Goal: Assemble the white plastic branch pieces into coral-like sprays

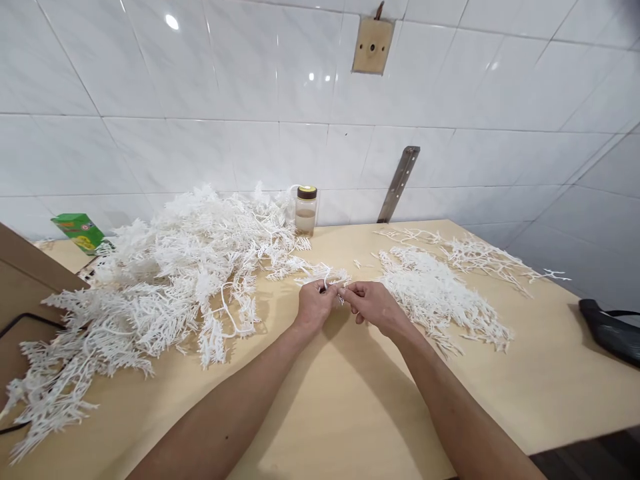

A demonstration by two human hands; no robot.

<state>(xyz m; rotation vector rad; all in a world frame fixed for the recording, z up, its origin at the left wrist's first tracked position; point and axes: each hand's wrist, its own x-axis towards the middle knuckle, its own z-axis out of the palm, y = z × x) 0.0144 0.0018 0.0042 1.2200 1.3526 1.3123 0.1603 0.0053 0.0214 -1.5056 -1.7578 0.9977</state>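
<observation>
Both my hands meet over the middle of the table, pinching a white artificial foliage sprig (327,275). My left hand (314,307) is closed around its stem. Fingers of my right hand (371,303) are pinched on the same sprig, close beside the left fingertips; the exact grip is partly hidden. To the left spreads a large heap of white feathery branches (185,260). Just right of my right hand lies a flatter pile of small white sprigs (440,293). Beyond that pile are bare white stems (480,257).
A jar with a dark lid (306,212) stands by the tiled wall. A metal strip (399,183) leans there. A green box (77,230) and a cardboard box (30,267) are at the left. A black object (610,330) sits at the table's (320,413) right edge.
</observation>
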